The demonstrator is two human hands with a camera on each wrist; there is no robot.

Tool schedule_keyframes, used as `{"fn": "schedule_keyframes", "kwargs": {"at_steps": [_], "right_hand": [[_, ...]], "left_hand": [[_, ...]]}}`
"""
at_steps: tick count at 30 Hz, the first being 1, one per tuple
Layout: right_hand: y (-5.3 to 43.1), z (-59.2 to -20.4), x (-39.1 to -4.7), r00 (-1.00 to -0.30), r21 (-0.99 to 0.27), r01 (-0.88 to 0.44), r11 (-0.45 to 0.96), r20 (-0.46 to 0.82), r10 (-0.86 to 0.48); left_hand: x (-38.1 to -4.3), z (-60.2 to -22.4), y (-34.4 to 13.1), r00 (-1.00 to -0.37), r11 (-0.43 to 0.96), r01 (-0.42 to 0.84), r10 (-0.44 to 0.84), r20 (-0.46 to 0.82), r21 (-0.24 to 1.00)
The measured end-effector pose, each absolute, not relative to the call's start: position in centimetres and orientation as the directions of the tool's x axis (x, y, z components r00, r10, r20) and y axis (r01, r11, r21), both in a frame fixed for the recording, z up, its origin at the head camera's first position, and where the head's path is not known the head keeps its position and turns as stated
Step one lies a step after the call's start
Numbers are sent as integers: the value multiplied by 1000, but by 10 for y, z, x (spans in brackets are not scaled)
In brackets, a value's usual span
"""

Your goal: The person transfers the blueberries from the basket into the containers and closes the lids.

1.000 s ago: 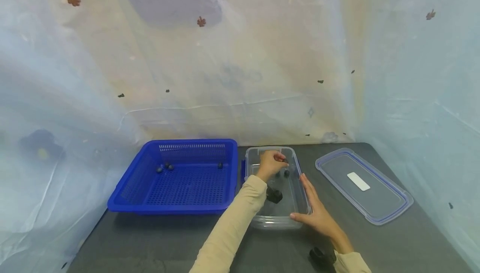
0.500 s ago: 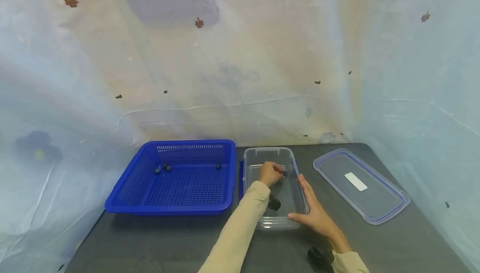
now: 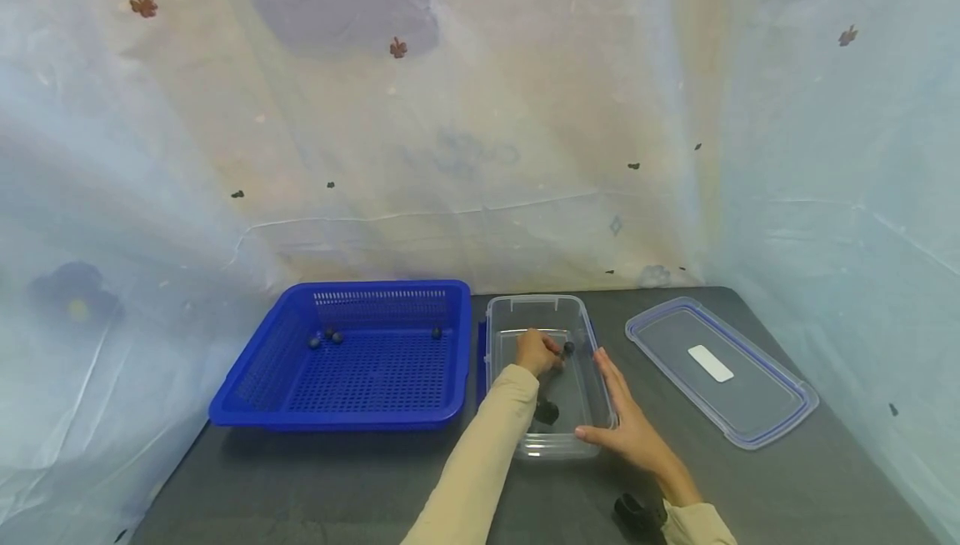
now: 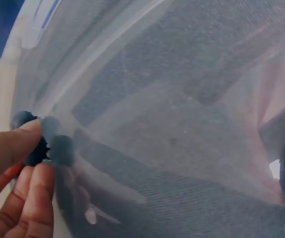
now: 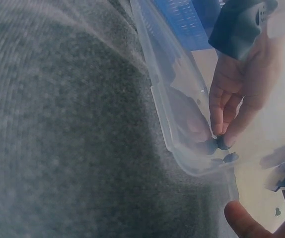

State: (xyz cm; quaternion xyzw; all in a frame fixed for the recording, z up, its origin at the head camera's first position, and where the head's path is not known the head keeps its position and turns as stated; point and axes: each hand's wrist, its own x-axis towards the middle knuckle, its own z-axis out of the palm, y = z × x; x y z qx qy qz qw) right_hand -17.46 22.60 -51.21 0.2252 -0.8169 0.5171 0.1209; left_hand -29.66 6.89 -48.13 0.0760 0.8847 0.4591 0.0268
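Note:
In the head view my left hand (image 3: 534, 352) reaches down into a clear plastic container (image 3: 534, 302). Thumb and fingertips pinch a small dark round berry, seemingly a blueberry (image 4: 36, 155), close to the container's wall. A second blueberry (image 4: 23, 118) lies just beyond the thumb; in the head view one blueberry (image 3: 568, 347) shows beside the hand. Faint doubles of them appear in the clear wall. My right hand (image 3: 633, 430) rests against the container's right side with fingers straight, its thumb at the near right corner. In the right wrist view only its thumb (image 5: 244, 218) shows plainly.
Left of the container stands a blue perforated basket (image 3: 375, 422) with several blueberries (image 3: 337, 337) in it. A clear lid (image 3: 757, 395) with a blue seal and white label lies to the right. Dark wrist cameras sit on both wrists. A patterned curtain (image 3: 480, 153) surrounds the grey table (image 3: 315, 482).
My left hand has moved down and slightly nearer inside the container, its fingertips lower. The right hand stays against the container. The head view has shifted slightly.

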Motion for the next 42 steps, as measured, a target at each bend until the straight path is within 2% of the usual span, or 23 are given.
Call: {"fn": "schedule_keyframes", "kwargs": {"at_steps": [6,12,19,28,37,42], "right_hand": [[226,-513,-175,-869,-786,-494,371,432,-241],[227,-512,-174,-869,-786,-495,372,433,-242],[226,-514,-173,-870,-791,-492,365,431,-238],[226,-514,-173,-870,-790,-492,366,435,-232],[227,-515,-173,-870,-787,-493,372,435,-232],[227,-514,-173,-864,-784,-502,365,444,-236]], "left_hand": [[-300,-479,67,-991,556,78,132,5,827],[-303,-463,63,-983,529,129,179,38,839],[-307,-437,47,-956,398,206,277,97,894],[-311,-401,16,-931,274,278,312,188,921],[-319,-380,-24,-891,184,425,258,374,886],[-322,-373,-51,-890,187,446,193,412,875]]}}
